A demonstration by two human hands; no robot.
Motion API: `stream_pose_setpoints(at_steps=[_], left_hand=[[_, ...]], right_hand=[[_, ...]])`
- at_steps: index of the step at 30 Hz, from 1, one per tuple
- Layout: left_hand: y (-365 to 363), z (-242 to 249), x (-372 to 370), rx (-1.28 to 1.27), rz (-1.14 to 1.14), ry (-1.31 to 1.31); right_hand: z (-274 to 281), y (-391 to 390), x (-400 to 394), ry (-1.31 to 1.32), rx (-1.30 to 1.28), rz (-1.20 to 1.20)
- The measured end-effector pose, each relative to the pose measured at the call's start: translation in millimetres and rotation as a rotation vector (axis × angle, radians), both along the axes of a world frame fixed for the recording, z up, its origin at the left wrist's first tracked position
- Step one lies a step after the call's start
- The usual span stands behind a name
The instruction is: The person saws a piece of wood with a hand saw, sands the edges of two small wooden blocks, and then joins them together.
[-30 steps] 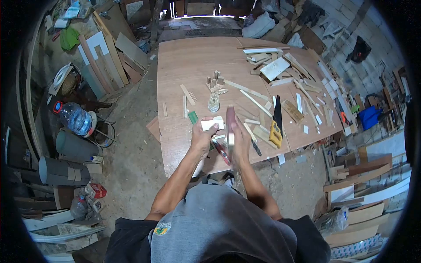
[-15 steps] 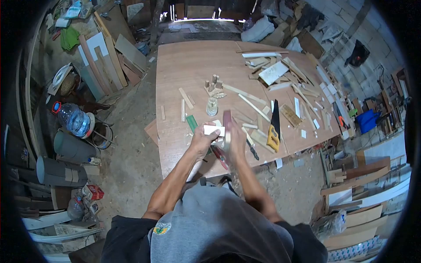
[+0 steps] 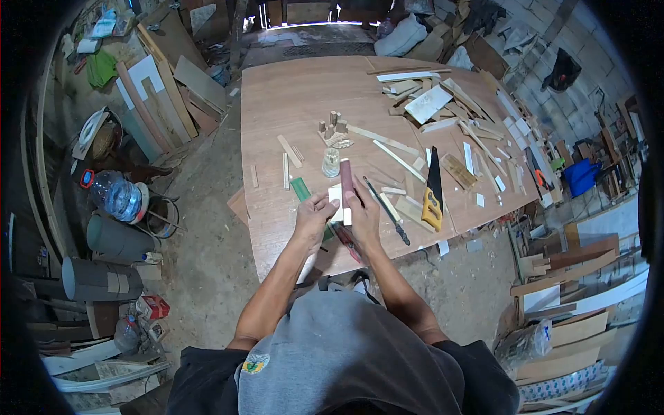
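My left hand is closed on a small white wood block, fingertips at its left side. My right hand grips a narrow sanding block with a reddish-brown face, its thumb laid along it. The sanding block stands lengthwise against the right side of the white block; the exact contact is partly hidden by fingers. A glass jar stands just beyond the hands. Left of them lies a green strip. Under the hands is a red-handled tool, partly covered. A dark file lies to the right.
A yellow-handled handsaw rests on the wooden table. Wood offcuts are heaped at the far right. Small wooden pegs stand behind the jar. On the floor at left, a large water bottle sits on a stand.
My right hand, blurred before, is now steady, with the sanding block alongside the white block. The white block has turned from crosswise to lengthwise. The whole view has shifted slightly.
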State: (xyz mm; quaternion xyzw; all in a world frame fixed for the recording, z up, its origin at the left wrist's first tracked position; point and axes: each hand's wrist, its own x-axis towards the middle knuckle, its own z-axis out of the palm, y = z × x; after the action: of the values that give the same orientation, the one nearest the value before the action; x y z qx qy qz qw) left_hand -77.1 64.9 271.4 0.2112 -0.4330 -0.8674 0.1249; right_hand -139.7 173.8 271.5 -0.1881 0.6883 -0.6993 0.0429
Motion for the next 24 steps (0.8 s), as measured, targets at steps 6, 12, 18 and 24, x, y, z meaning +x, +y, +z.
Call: stream_pose_setpoints(at_steps=[6,12,18,24], left_hand=[[-18.2,-8.7,-19.8,0.043,-0.024,0.063],[1.5,-5.9,-15.0,0.04,-0.193,0.068],[-3.3,-8.2,-15.7,0.003,-0.17,-0.011],[-4.0,8.7,-16.8,0.218,0.102,0.039]], right_hand=[[0.3,24.3,43.7,0.227,0.17,0.031],[19.8,17.5,-6.3,0.125,0.152,0.002],[18.8,12.2,-13.7,-0.109,0.113,0.021],[38.5,7.7,-23.8,-0.067,-0.054,-0.08]])
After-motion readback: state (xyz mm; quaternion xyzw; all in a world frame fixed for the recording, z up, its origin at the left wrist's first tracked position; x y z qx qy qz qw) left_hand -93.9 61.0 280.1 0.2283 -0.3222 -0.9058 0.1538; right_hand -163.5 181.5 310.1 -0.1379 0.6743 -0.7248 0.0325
